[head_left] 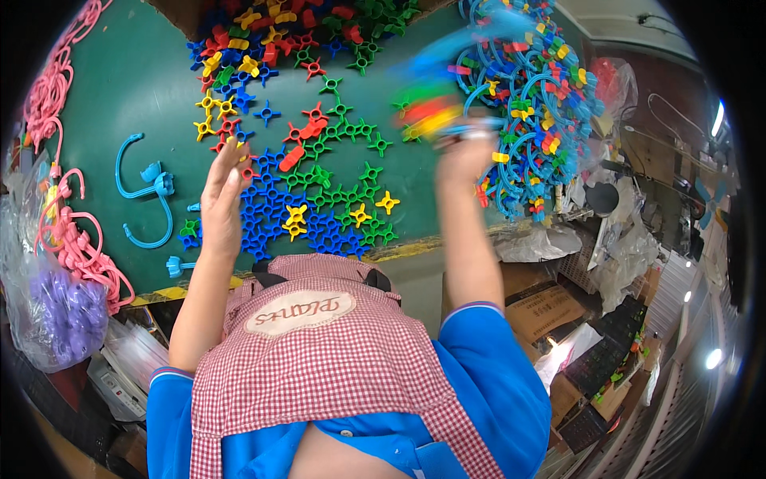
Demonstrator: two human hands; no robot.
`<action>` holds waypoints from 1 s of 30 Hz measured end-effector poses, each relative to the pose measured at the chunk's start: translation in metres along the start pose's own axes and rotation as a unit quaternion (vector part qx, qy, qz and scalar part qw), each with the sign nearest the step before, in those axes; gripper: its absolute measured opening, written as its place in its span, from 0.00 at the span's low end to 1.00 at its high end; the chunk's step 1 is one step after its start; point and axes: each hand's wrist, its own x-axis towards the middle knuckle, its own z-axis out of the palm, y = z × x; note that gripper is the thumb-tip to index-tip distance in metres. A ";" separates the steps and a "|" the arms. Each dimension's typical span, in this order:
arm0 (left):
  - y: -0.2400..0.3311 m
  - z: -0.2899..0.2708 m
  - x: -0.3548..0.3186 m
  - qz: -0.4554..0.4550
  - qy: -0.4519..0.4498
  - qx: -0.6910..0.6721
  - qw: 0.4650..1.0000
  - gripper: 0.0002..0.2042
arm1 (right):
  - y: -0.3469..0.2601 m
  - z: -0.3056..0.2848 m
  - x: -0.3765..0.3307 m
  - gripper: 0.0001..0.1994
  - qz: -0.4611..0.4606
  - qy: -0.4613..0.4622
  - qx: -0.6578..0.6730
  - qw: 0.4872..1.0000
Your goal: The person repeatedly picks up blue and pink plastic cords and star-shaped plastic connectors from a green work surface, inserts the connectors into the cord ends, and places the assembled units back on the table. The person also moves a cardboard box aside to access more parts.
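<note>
My left hand (222, 191) is over the left part of the green table, fingers extended and held together. Nothing shows in it. It hovers beside blue star-shaped plastic pieces (267, 195) and a few red ones (229, 128). On the right, my right hand (469, 152) grips a blue plastic toy (447, 68) with green, red and yellow parts. Motion smears both the toy and those fingers. Just right of it lies a large heap of similar blue curved toys (531, 120) with coloured pieces. Green star pieces (351, 132) and loose red pieces (293, 157) are between my hands.
Blue curved parts (148, 188) lie at the left of the green table (104, 104). Pink curved parts (80, 247) and a clear bag of purple pieces (68, 311) line its left edge. Mixed coloured pieces (271, 32) pile up at the back. Cardboard boxes (542, 311) stand at right.
</note>
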 end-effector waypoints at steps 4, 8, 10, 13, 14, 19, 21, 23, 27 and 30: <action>-0.034 -0.069 -0.014 -0.061 0.041 0.176 0.982 0.19 | -0.040 -0.125 0.185 0.14 -0.079 0.223 -0.013 0.971; -0.086 -0.128 -0.047 0.013 0.089 0.533 0.842 0.26 | -0.031 -0.106 0.226 0.17 -0.006 0.229 0.030 0.973; -0.103 -0.125 -0.062 0.011 0.100 0.656 0.748 0.36 | 0.004 -0.076 0.179 0.20 -0.114 0.162 -0.223 0.954; -0.110 -0.122 -0.066 0.005 0.118 0.709 0.695 0.39 | 0.079 -0.015 0.073 0.08 -0.186 -0.224 -0.404 0.867; -0.107 -0.121 -0.062 0.010 0.115 0.708 0.697 0.39 | 0.101 0.000 0.045 0.07 -0.134 -0.278 -0.402 0.862; -0.096 -0.135 -0.052 0.047 0.036 0.667 0.743 0.36 | 0.147 0.079 0.004 0.15 -0.142 -0.250 -0.430 0.856; -0.085 -0.140 -0.058 0.084 0.039 0.673 0.734 0.35 | 0.141 0.089 0.004 0.17 -0.170 -0.308 -0.540 0.764; -0.076 -0.134 -0.063 0.138 0.124 0.676 0.713 0.34 | 0.128 0.096 0.009 0.18 -0.204 -0.308 -0.599 0.711; -0.157 -0.194 -0.077 -0.085 0.567 0.449 0.685 0.37 | 0.115 0.107 0.006 0.18 -0.298 -0.456 -0.434 0.718; -0.148 -0.211 -0.054 -0.238 0.552 0.127 0.789 0.24 | 0.110 0.121 0.001 0.19 -0.263 -0.446 -0.552 0.654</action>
